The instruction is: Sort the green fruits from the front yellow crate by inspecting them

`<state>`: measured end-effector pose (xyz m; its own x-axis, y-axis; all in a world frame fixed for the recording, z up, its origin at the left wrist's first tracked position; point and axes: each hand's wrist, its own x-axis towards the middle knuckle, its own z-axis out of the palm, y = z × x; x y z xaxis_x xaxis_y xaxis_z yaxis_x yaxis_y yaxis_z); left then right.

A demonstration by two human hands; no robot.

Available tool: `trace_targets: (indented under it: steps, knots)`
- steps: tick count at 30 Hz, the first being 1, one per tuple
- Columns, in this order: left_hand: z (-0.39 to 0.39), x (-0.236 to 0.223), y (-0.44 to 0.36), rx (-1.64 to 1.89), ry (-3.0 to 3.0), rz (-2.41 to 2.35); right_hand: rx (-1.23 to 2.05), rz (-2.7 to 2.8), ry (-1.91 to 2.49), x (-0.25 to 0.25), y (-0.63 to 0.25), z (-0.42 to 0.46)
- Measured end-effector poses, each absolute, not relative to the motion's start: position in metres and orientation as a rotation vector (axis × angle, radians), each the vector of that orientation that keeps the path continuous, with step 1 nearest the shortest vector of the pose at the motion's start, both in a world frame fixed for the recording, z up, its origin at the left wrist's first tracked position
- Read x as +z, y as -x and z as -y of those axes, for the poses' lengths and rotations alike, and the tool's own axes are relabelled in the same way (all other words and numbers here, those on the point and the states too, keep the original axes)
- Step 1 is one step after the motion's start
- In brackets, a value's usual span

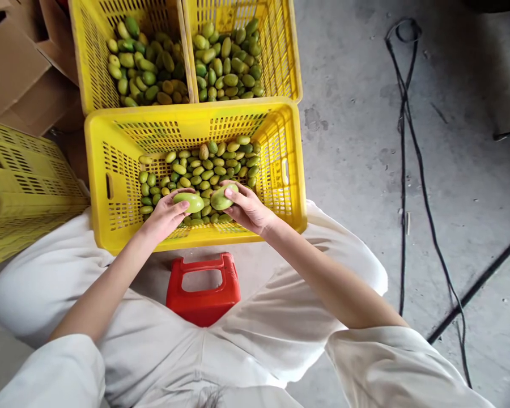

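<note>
My left hand (165, 215) is closed around a smooth, pale green mango (189, 202), its thumb along the near side. Just to the right, my right hand (250, 209) grips another green mango (221, 198) between thumb and fingers. The two held fruits are close together, with a small gap between them. Both are over the near part of a yellow perforated crate (125, 226). Many small green and yellowish mangoes (207, 174) lie loose inside it; one at the back has a brownish skin.
Beyond stand two more yellow crates (298, 62) holding green mangoes (229, 65). Another yellow crate (29, 192) and open cardboard boxes (15, 68) are at left. A red plastic stool (204, 300) sits between my legs. Black cables (420, 153) lie on the concrete floor at right.
</note>
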<state>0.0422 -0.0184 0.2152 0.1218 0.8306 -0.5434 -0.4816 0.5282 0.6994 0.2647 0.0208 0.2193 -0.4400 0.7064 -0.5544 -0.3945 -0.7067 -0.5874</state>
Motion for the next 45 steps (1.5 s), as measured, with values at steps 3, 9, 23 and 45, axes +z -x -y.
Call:
trace_targets:
  steps: [3,9,23,45]
  knots:
    - [0.02,0.215,-0.041,1.022,-0.389,-1.048,2.164,0.509,1.085,0.217,-0.265,-0.02]
    - [0.021,0.218,-0.044,1.025,-0.3,-1.077,2.238,0.467,1.095,0.218,-0.266,-0.024]
    - [0.019,0.232,-0.051,0.907,-0.293,-0.992,2.305,0.456,1.012,0.231,-0.261,-0.017]
    - [0.038,0.247,-0.047,0.986,-0.354,-1.093,2.088,0.692,1.09,0.221,-0.252,-0.007]
